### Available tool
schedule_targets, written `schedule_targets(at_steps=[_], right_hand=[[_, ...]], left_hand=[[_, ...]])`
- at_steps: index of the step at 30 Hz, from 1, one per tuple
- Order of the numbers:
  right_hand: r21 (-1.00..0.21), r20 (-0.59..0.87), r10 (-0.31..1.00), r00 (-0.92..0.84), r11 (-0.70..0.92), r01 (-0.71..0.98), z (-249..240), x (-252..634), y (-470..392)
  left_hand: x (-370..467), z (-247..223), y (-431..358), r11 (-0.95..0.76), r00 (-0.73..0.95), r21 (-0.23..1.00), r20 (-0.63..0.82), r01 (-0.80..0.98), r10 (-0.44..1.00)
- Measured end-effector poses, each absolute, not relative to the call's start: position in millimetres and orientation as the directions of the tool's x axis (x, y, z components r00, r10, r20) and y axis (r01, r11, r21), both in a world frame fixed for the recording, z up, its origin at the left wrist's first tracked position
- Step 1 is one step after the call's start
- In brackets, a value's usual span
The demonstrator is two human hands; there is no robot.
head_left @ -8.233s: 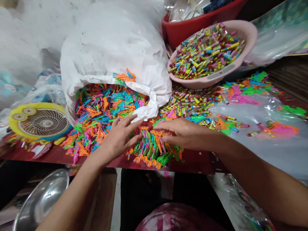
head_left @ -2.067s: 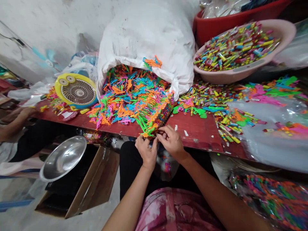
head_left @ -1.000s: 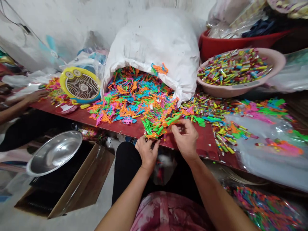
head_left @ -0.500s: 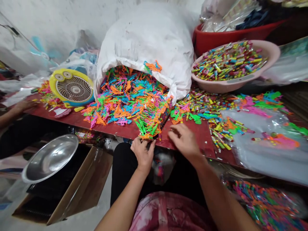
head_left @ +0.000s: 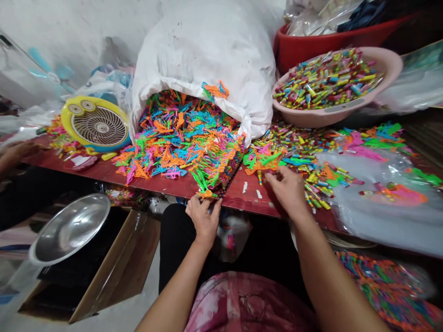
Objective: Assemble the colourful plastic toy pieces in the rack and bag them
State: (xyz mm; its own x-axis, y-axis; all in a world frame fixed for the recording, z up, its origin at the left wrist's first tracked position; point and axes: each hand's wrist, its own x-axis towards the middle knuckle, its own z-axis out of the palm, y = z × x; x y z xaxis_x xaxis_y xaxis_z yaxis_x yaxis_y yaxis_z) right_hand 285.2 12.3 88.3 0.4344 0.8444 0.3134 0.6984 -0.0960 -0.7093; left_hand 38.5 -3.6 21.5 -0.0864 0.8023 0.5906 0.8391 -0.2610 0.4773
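The left hand point(head_left: 204, 216) touches the near end of the toy row point(head_left: 221, 161) on the worktop point(head_left: 251, 198); whether it grips, I cannot tell. The toys look light, thin and stiff, so the row probably slips apart unless pressed at both ends. Rightward, a small pile point(head_left: 265, 160) lies just beside the right hand point(head_left: 289, 191), loosely curled, its hold unclear; single toys should pinch easily by their flat sides.

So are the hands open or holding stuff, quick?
Left hand: at the near end of the lined-up plastic pieces; grip unclear.
Right hand: partly open near loose pieces, nothing visible in it.
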Motion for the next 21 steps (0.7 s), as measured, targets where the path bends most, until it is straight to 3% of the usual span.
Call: schedule_targets(at_steps=[4, 7, 10, 13, 17, 21], right_hand=[[-0.529, 0.339, 0.833, 0.437, -0.215, 0.821, 82.7, 313.5, 14.7], [-0.48, 0.471, 0.775, 0.422, -0.176, 0.859, 82.9, 307.3, 6.1], [-0.588, 0.522, 0.8, 0.295, 0.088, 0.804, 85.7, 277.5, -2.9], [-0.708, 0.482, 0.872, 0.086, 0.33, 0.625, 85.3, 239.7, -6.1], [-0.717, 0.501, 0.863, 0.072, 0.367, 0.593, 80.7, 212.6, -5.7], [-0.725, 0.527, 0.843, 0.109, 0.379, 0.575, 79.2, 217.0, -7.9]], left_hand=[[38.2, 21.3, -4.6, -0.268, -0.076, 0.477, 0.586, 0.837, 0.807], [39.3, 22.1, -5.5, -0.257, -0.081, 0.471, 0.586, 0.844, 0.806], [44.0, 24.4, -9.5, -0.252, -0.086, 0.465, 0.591, 0.849, 0.802], [52.7, 27.6, -17.6, -0.281, -0.047, 0.438, 0.603, 0.854, 0.797], [63.7, 29.0, -31.5, -0.387, 0.048, 0.415, 0.629, 0.824, 0.776], [61.5, 25.2, -42.1, -0.471, 0.1, 0.502, 0.6, 0.725, 0.793]])
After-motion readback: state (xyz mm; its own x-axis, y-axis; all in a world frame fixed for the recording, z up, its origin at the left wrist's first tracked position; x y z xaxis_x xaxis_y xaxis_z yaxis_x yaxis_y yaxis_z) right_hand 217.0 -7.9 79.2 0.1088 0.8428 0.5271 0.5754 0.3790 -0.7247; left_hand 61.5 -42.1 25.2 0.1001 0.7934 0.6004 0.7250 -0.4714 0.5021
